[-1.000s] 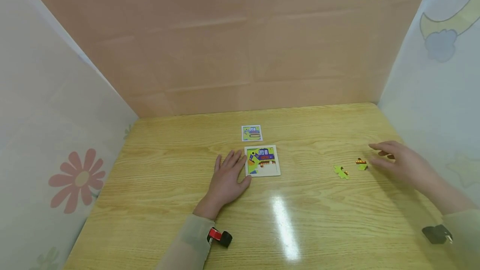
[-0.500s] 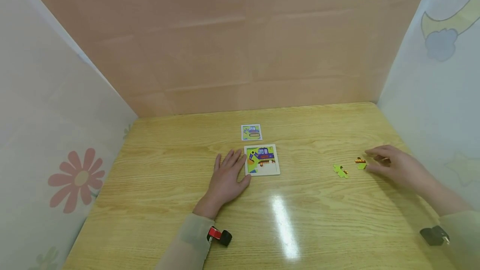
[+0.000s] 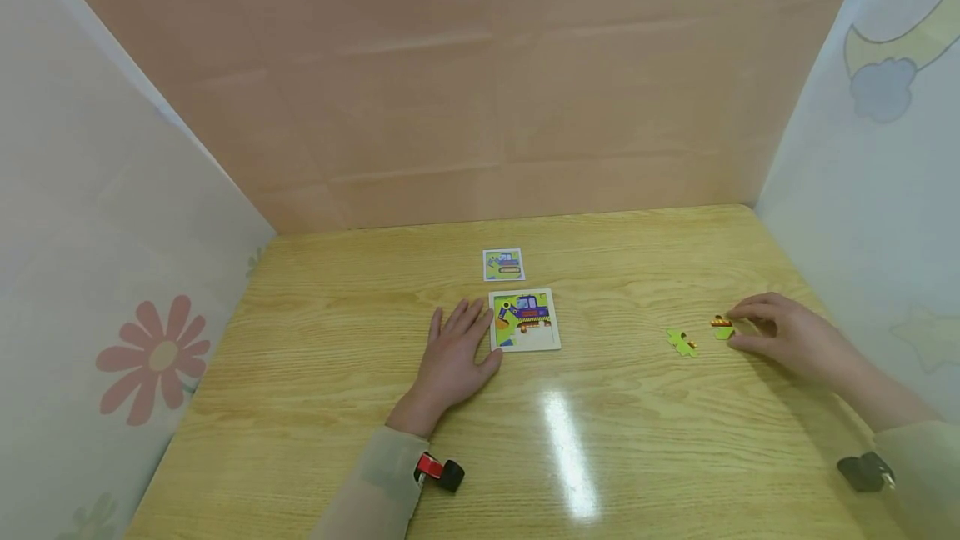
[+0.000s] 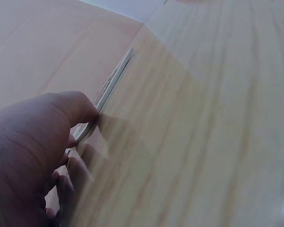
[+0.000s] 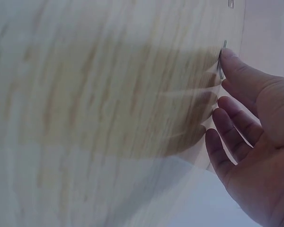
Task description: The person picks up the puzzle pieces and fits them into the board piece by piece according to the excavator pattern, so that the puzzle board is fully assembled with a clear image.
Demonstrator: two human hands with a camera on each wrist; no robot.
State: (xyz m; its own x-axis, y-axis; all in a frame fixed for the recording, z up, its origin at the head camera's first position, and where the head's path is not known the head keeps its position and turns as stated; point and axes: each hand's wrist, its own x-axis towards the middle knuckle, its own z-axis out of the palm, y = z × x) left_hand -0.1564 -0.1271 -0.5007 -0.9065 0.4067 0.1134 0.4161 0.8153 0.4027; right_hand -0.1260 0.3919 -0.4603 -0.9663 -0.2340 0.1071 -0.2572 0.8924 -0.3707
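A square puzzle board (image 3: 537,342) with a pale rim lies mid-table, partly filled with an excavator picture. Its lower right part is bare. My left hand (image 3: 448,361) rests at the board's left edge, fingers extended, thumb (image 4: 83,109) touching its front left corner. Far to the right, my right hand (image 3: 787,336) pinches a green puzzle piece (image 3: 723,332) with an orange-brown strip between thumb and index finger. That piece shows edge-on at the thumb (image 5: 231,59) in the right wrist view, and the other fingers are loosely bent. Another green puzzle piece (image 3: 682,342) lies just left of it.
Behind the board lies a small picture card (image 3: 504,265) of the same excavator. The wooden table (image 3: 315,340) meets a pinkish back wall (image 3: 487,107) and pale printed curtains on both sides. Each wrist wears a black device (image 3: 451,476).
My right hand has moved left to the nearer-to-hand green piece, and its thumb and index finger have closed in on the piece's right end. My left hand and the board stay put.
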